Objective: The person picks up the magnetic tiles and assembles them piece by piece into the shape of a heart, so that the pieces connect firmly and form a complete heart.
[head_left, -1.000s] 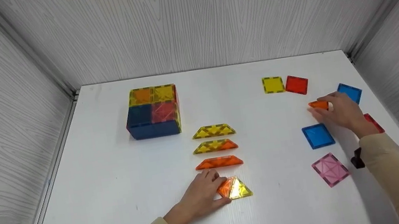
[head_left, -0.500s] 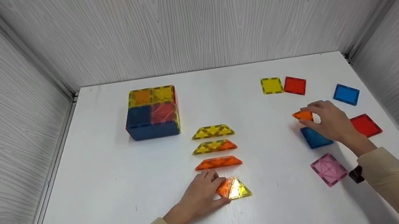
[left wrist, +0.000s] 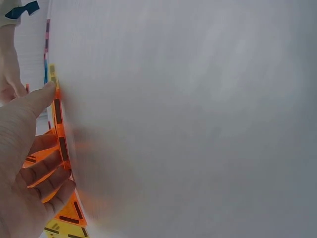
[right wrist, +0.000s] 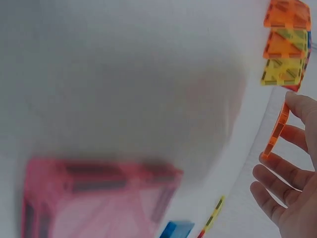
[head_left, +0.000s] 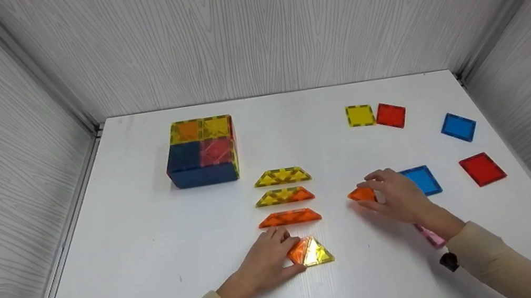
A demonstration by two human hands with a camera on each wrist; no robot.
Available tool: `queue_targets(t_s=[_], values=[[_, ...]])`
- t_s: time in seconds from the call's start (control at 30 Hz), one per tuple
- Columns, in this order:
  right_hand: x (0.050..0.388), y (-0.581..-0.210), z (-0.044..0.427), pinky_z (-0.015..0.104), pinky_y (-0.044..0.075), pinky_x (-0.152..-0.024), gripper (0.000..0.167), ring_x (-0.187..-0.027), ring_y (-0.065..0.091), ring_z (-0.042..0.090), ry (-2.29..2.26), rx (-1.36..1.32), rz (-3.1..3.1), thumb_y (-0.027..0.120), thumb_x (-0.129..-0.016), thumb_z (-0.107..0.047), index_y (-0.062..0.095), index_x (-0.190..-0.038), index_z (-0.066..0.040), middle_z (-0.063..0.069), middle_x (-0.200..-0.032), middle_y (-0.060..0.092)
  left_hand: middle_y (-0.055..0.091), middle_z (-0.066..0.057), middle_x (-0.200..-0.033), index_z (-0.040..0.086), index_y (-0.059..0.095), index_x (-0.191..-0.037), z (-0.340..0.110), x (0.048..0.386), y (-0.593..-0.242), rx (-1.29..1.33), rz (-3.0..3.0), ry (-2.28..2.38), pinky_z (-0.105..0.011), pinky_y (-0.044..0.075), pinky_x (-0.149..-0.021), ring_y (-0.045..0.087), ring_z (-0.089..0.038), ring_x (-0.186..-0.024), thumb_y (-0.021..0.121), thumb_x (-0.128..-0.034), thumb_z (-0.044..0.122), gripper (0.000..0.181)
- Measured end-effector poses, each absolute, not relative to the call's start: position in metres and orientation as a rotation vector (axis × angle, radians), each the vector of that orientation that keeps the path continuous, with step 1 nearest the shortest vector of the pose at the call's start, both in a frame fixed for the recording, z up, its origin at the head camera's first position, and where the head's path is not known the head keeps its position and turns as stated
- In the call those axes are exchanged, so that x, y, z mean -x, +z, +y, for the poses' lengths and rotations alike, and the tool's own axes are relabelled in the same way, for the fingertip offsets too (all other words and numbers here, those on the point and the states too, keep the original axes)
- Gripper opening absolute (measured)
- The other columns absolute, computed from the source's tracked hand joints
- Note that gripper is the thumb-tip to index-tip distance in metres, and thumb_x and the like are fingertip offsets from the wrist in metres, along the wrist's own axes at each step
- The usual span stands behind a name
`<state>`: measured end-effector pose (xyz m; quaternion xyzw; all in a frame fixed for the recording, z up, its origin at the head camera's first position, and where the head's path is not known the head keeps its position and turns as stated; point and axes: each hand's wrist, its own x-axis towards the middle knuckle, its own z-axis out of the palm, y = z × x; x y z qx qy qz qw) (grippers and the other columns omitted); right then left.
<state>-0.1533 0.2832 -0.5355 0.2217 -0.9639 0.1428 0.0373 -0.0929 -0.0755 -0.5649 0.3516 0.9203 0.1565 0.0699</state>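
Low in the head view, my left hand holds an orange triangular magnetic tile between thumb and fingers. A yellow triangular magnetic tile lies against its right side. My right hand pinches another orange magnetic tile, partly covered by the fingers; the right wrist view shows this tile edge-on between thumb and fingers, above the table. Three trapezoid shapes of joined triangles lie in a column beyond the left hand: yellow, yellow-and-orange and orange.
A box of joined square tiles stands at the back left. Flat squares lie on the right: yellow, red, blue, red and blue. A pink square is mostly hidden under the right forearm.
My right hand has carried the orange tile leftward and nearer to me, from among the squares on the right. The left hand has kept its place on its orange tile.
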Motion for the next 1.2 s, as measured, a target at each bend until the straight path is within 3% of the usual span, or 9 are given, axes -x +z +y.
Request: queue_targets(t_s=[0.27, 0.5, 0.83, 1.03, 1.2], values=[[0.140, -0.549, 0.256, 0.044, 0.061, -0.093, 0.036, -0.114, 0.066, 0.027, 0.393, -0.901, -3.022, 0.075, -0.097, -0.043, 0.077, -0.125, -0.020, 0.009, -0.125, 0.073, 0.062, -0.006, -0.123, 0.013, 0.067, -0.138, -0.076, 0.092, -0.565, -1.072, 2.782, 0.474, -0.037, 0.052, -0.101, 0.055, -0.020, -0.111, 0.069, -0.0980, 0.057, 0.059], [0.133, -0.552, 0.248, 0.044, 0.061, -0.090, 0.035, -0.112, 0.065, 0.027, 0.339, -0.915, -3.026, 0.077, -0.096, -0.042, 0.077, -0.124, -0.021, 0.008, -0.124, 0.072, 0.062, -0.005, -0.125, 0.014, 0.066, -0.140, -0.075, 0.091, -0.562, -1.041, 2.761, 0.459, -0.037, 0.052, -0.100, 0.055, -0.019, -0.111, 0.068, -0.0981, 0.058, 0.060], [0.118, -0.546, 0.246, 0.042, 0.060, -0.089, 0.054, -0.112, 0.061, 0.023, 0.262, -0.941, -3.136, 0.082, -0.088, -0.047, 0.070, -0.137, -0.025, 0.007, -0.127, 0.068, 0.062, -0.007, -0.131, 0.015, 0.065, -0.142, -0.074, 0.094, -0.564, -1.027, 2.744, 0.436, -0.041, 0.053, -0.107, 0.056, -0.023, -0.119, 0.066, -0.0985, 0.059, 0.061], [0.108, -0.545, 0.236, 0.038, 0.058, -0.085, 0.057, -0.103, 0.057, 0.019, 0.277, -0.950, -3.148, 0.081, -0.087, -0.054, 0.071, -0.135, -0.026, 0.004, -0.120, 0.066, 0.063, -0.006, -0.126, 0.014, 0.066, -0.138, -0.075, 0.092, -0.563, -1.056, 2.771, 0.464, -0.040, 0.053, -0.103, 0.058, -0.022, -0.116, 0.069, -0.0979, 0.056, 0.058], [0.103, -0.549, 0.225, 0.035, 0.057, -0.084, 0.059, -0.100, 0.056, 0.017, 0.267, -0.973, -3.130, 0.081, -0.087, -0.058, 0.071, -0.134, -0.025, 0.002, -0.119, 0.065, 0.061, -0.005, -0.133, 0.016, 0.065, -0.141, -0.074, 0.092, -0.561, -0.997, 2.737, 0.456, -0.042, 0.052, -0.109, 0.056, -0.022, -0.123, 0.067, -0.0983, 0.059, 0.060]])
